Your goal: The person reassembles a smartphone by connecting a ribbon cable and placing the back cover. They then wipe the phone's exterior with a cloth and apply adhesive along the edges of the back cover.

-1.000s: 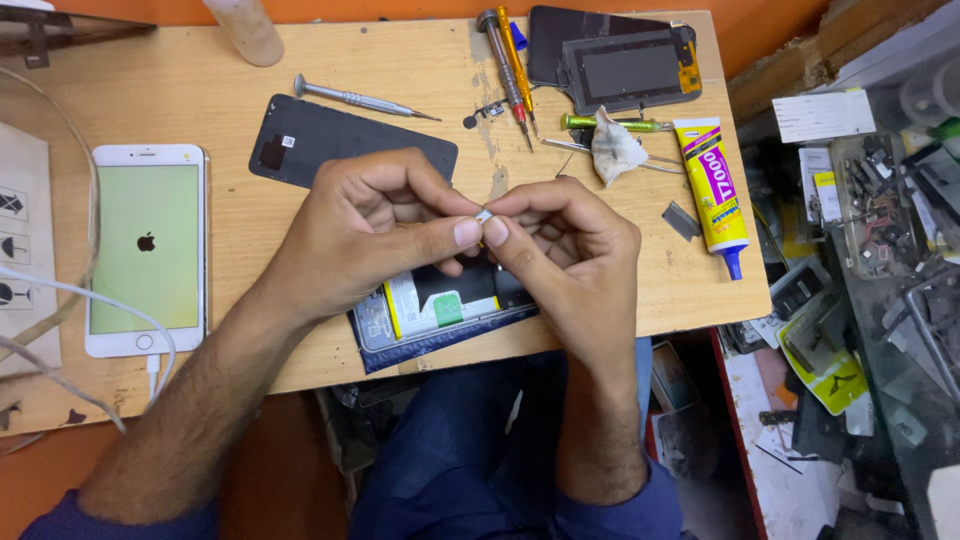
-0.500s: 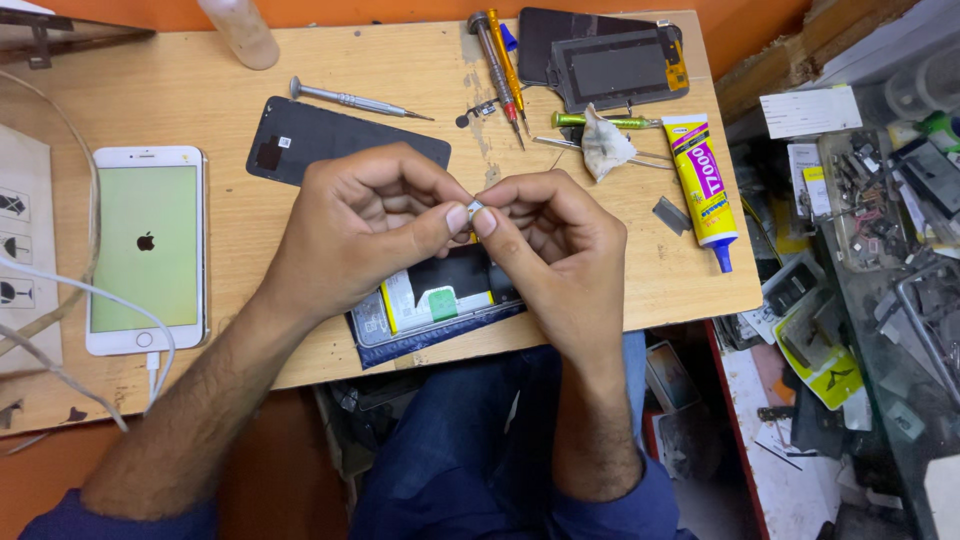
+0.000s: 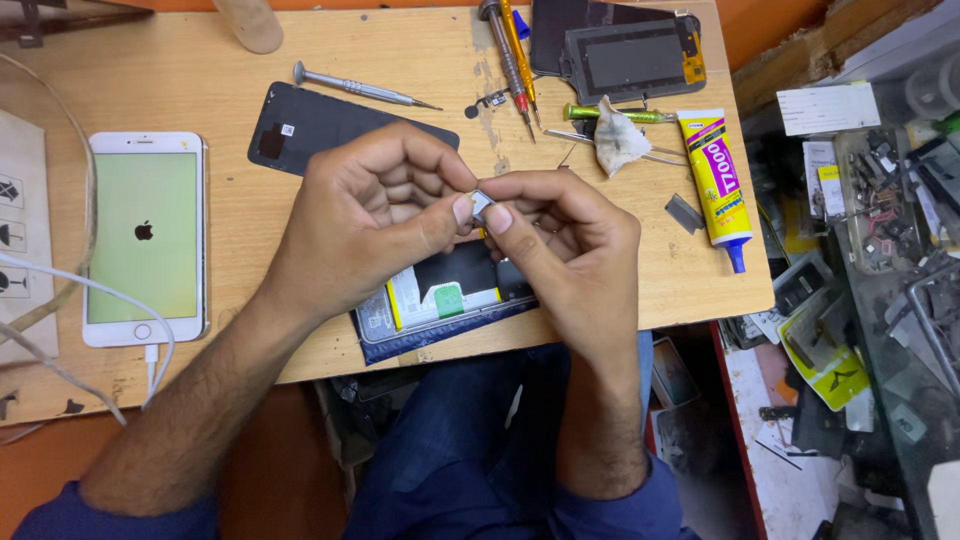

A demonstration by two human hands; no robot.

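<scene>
Both the left hand [image 3: 375, 215] and the right hand [image 3: 560, 235] pinch a small metal part [image 3: 481, 204] between thumb and fingertips, held just above the opened phone [image 3: 440, 300] on the bench [image 3: 150, 70]. The step looks like fine handling of that part, which calls for a steady, precise grip.

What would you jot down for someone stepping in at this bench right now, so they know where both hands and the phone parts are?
Left hand: thumb and forefinger pinch a small grey metal part above the bench.
Right hand: pinches the same part from the other side; both hands meet on it.
Under the hands: an opened phone lies with its insides up, near the front edge of the wooden bench.
Its dark back cover lies off, behind the left hand, with a screwdriver beyond it.
A glue tube lies to the right; a white phone, lit and plugged in, to the left.
Done: cover off. Left: the small part is not in the phone.
</scene>
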